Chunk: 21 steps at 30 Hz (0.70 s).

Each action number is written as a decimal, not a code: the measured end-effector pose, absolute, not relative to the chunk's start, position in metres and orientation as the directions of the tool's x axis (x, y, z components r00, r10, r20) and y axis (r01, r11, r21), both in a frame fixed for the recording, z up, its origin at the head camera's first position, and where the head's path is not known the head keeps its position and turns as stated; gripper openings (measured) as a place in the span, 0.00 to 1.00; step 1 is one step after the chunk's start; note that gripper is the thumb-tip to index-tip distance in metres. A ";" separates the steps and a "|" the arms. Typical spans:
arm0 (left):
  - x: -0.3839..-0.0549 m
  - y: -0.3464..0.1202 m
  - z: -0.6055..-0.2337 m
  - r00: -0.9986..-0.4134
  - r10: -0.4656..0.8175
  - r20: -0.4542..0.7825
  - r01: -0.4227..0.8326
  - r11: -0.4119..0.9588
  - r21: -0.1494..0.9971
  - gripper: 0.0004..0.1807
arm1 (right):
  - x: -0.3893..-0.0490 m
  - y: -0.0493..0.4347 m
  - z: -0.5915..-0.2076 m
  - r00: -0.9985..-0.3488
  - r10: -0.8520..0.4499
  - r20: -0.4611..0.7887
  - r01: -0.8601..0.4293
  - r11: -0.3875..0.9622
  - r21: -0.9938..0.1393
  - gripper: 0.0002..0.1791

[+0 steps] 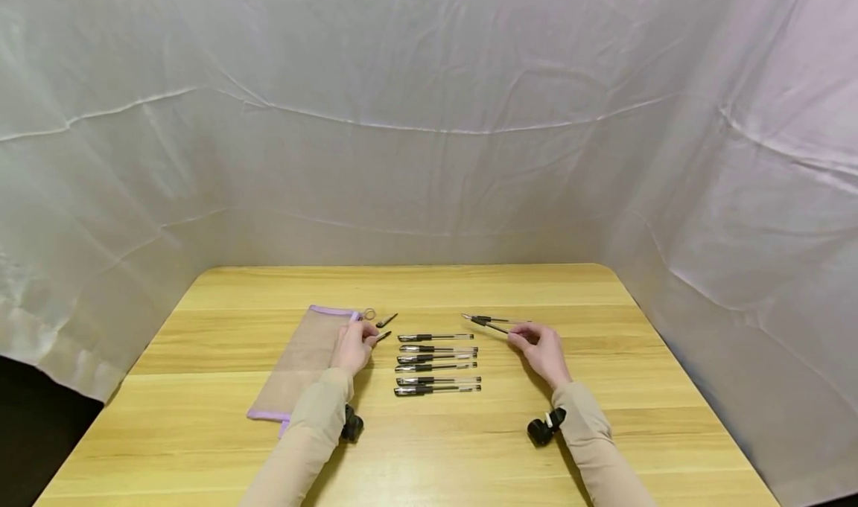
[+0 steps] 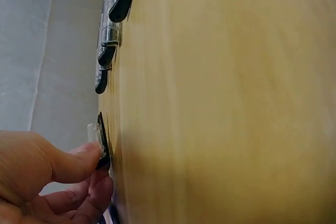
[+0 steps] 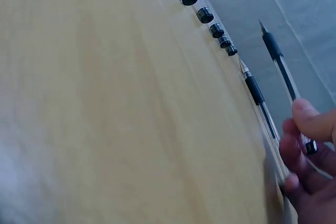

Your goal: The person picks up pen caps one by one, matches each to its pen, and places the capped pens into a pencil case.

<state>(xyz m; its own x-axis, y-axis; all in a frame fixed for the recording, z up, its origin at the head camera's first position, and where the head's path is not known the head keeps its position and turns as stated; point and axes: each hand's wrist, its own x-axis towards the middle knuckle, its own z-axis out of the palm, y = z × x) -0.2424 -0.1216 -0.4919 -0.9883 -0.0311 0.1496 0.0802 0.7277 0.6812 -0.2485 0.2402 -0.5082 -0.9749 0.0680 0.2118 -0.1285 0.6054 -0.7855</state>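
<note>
My left hand (image 1: 353,348) pinches a pen cap (image 2: 102,142) between thumb and fingers, low at the tabletop beside the mesh pouch. Another black-and-clear pen cap (image 1: 386,320) lies just beyond it. In my right hand (image 1: 541,349) is an uncapped pen (image 3: 284,71), gripped near its rear end, with its bare tip pointing away to the left. A second uncapped pen (image 3: 255,89) lies on the table under that hand. Between the hands several capped pens (image 1: 429,368) form a column, each lying crosswise with its cap to the left.
A mesh pouch (image 1: 295,369) with purple edging lies at the left, partly under my left forearm. A small ring (image 1: 369,314) is at its upper corner. The wooden table (image 1: 603,447) is bordered by pale hanging cloth (image 1: 415,179) at the back and sides.
</note>
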 end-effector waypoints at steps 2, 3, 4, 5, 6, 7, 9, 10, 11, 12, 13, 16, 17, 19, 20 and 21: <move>-0.242 -0.122 -0.492 -0.989 -0.023 0.143 0.080 0.735 0.674 0.08 | -0.248 0.239 -0.508 -0.978 0.058 0.199 -0.133 0.560 -0.818 0.09; -0.242 -0.121 -0.492 -0.990 -0.016 0.139 0.082 0.736 0.672 0.09 | -0.248 0.239 -0.508 -0.980 0.059 0.190 -0.130 0.531 -0.837 0.09; -0.242 -0.122 -0.491 -0.991 -0.008 0.136 0.086 0.736 0.671 0.09 | -0.248 0.238 -0.508 -0.982 0.061 0.181 -0.127 0.501 -0.856 0.09; -0.242 -0.122 -0.491 -0.992 -0.002 0.124 0.083 0.728 0.680 0.10 | -0.248 0.237 -0.507 -0.983 0.057 0.172 -0.125 0.470 -0.874 0.10; -0.242 -0.121 -0.490 -0.993 0.004 0.119 0.085 0.721 0.687 0.11 | -0.248 0.236 -0.507 -0.985 0.055 0.162 -0.122 0.439 -0.890 0.11; -0.241 -0.121 -0.490 -0.994 0.009 0.111 0.085 0.711 0.699 0.11 | -0.248 0.235 -0.507 -0.987 0.049 0.156 -0.122 0.411 -0.904 0.11; -0.240 -0.121 -0.490 -0.995 0.018 0.096 0.082 0.689 0.720 0.12 | -0.248 0.231 -0.505 -0.989 0.041 0.139 -0.115 0.363 -0.925 0.11; -0.239 -0.121 -0.490 -0.995 0.024 0.096 0.087 0.678 0.730 0.13 | -0.247 0.230 -0.505 -0.991 0.033 0.133 -0.113 0.348 -0.931 0.11; -0.238 -0.120 -0.490 -0.994 0.032 0.101 0.097 0.663 0.743 0.14 | -0.247 0.228 -0.504 -0.991 0.025 0.128 -0.113 0.338 -0.934 0.12; -0.238 -0.120 -0.490 -0.993 0.044 0.114 0.114 0.656 0.746 0.14 | -0.247 0.226 -0.503 -0.992 0.025 0.128 -0.112 0.334 -0.936 0.12; -0.237 -0.119 -0.490 -0.991 0.056 0.125 0.131 0.646 0.752 0.14 | -0.246 0.225 -0.502 -0.992 0.025 0.124 -0.109 0.326 -0.939 0.12; -0.235 -0.117 -0.488 -0.981 0.101 0.163 0.191 0.598 0.779 0.15 | -0.244 0.219 -0.498 -0.993 0.034 0.112 -0.097 0.295 -0.951 0.13; -0.234 -0.115 -0.487 -0.979 0.111 0.172 0.205 0.587 0.783 0.15 | -0.244 0.218 -0.497 -0.993 0.037 0.115 -0.100 0.283 -0.954 0.13; -0.233 -0.113 -0.486 -0.975 0.124 0.187 0.224 0.565 0.794 0.14 | -0.241 0.214 -0.494 -0.995 0.037 0.096 -0.085 0.233 -0.969 0.14; -0.232 -0.112 -0.485 -0.973 0.130 0.193 0.233 0.549 0.803 0.14 | -0.241 0.212 -0.493 -0.995 0.035 0.091 -0.081 0.211 -0.974 0.14; -0.232 -0.111 -0.484 -0.970 0.132 0.203 0.243 0.541 0.805 0.14 | -0.240 0.210 -0.491 -0.995 0.033 0.090 -0.083 0.188 -0.979 0.14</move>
